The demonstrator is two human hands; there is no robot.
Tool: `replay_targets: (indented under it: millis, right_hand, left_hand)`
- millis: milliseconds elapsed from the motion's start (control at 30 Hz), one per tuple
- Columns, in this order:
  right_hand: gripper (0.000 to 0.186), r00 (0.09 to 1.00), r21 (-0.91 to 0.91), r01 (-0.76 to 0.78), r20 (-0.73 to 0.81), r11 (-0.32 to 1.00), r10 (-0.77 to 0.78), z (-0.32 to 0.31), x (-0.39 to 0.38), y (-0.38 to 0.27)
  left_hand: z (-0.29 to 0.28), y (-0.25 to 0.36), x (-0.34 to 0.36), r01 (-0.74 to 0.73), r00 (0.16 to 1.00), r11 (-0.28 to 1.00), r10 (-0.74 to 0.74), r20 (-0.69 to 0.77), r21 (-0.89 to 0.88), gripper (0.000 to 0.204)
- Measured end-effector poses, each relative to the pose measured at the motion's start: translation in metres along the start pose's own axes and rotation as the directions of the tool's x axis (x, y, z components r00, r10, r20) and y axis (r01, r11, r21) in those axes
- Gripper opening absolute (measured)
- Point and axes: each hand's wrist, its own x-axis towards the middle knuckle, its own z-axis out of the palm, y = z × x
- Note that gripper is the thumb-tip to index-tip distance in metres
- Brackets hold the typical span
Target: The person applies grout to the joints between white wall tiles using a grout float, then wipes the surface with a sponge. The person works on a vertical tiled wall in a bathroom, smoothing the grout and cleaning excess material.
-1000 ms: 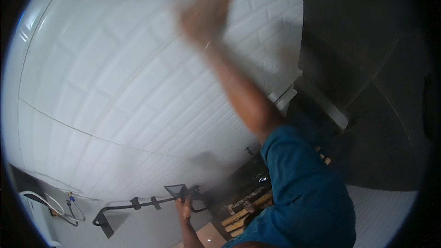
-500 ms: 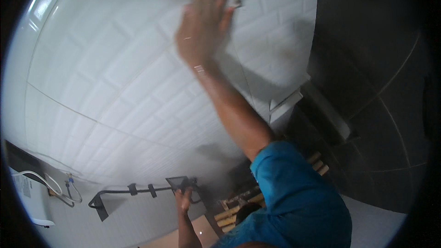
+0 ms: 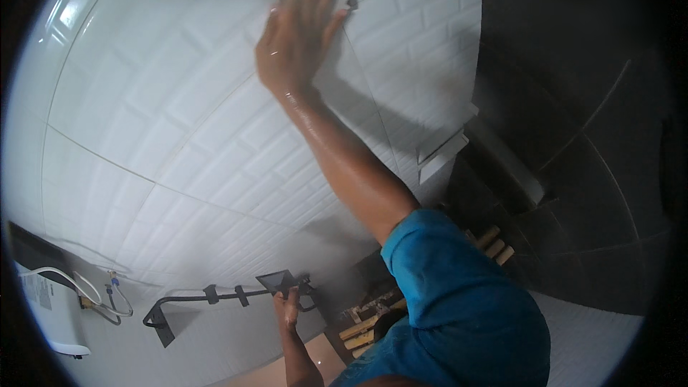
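High on the white tiled wall point(image 3: 215, 93), my right hand point(image 3: 290, 46) lies palm down, fingers long and close together. Under its fingertips is a flat, rounded grey-white pad point(image 3: 341, 1) with a dark edge. The hand presses it to the wall, and its middle is hidden. My right forearm looks wet. Low in the picture, my left hand point(image 3: 288, 308) has its fingers closed on a black shower fixture point(image 3: 274, 281), beside a dark flat plate. The fixture's black pipe runs off to the left; what the fingers wrap is partly covered.
A white water heater point(image 3: 54, 315) with hoses point(image 3: 115, 308) is at the lower left. Right of the arm, a pale ledge point(image 3: 444, 158) sticks out beside the dark tiled wall point(image 3: 573, 100). Wooden slats point(image 3: 362, 328) lie below, near my shoulder.
The view has shifted slightly, so my right hand and the pad appear farther left. Against the tile joints they sit in nearly the same spot. My left hand stays on the fixture.
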Motion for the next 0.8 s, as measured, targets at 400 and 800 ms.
replay_targets:
  millis: [400,800]
  right_hand:
    - [0.075,0.809,0.158,0.588,-0.109,0.793,-0.578,0.008,0.143,-0.035]
    - [0.074,0.822,-0.090,0.553,-0.106,0.829,-0.560,0.007,0.142,-0.015]
  left_hand:
    - [0.002,-0.024,-0.001,0.046,0.999,0.997,-0.045,0.008,-0.068,0.029]
    - [-0.002,0.001,-0.017,0.044,0.988,0.999,-0.045,-0.147,-0.013,0.024]
